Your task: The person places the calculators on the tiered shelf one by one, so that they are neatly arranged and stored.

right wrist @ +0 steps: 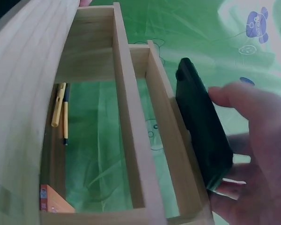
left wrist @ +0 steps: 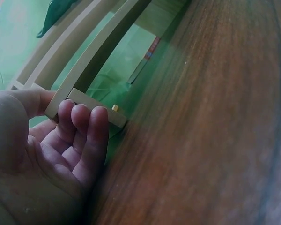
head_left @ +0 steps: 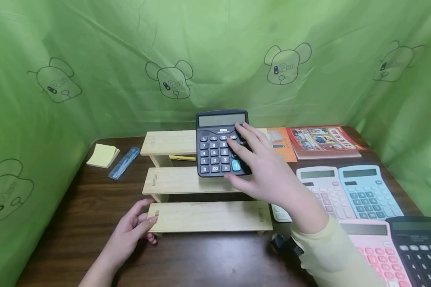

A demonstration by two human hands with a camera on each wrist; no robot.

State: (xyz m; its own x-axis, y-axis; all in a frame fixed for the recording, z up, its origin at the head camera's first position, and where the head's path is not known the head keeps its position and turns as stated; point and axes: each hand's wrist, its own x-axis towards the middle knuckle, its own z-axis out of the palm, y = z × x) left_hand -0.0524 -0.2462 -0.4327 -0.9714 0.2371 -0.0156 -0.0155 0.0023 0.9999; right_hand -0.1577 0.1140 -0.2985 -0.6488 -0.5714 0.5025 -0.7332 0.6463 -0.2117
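A three-tier wooden rack (head_left: 209, 217) stands on the table. My left hand (head_left: 133, 226) grips the left end of its lowest tier, thumb on top and fingers curled at the side support (left wrist: 96, 105). A black calculator (head_left: 215, 161) leans back on the rack, its lower edge at the middle tier and its body against the top one. My right hand (head_left: 262, 167) lies over the calculator's right side, fingers spread and touching its face. From the right wrist view the calculator (right wrist: 201, 126) shows as a dark tilted slab beside the hand (right wrist: 262, 126).
Yellow sticky notes (head_left: 102, 155) and a blue translucent ruler-like item (head_left: 124, 163) lie left of the rack. Right of it are an orange book (head_left: 283, 143), a red booklet (head_left: 325, 139) and several calculators, including a blue one (head_left: 370, 195) and a pink one (head_left: 378, 255). A green curtain (head_left: 222, 59) encloses the table.
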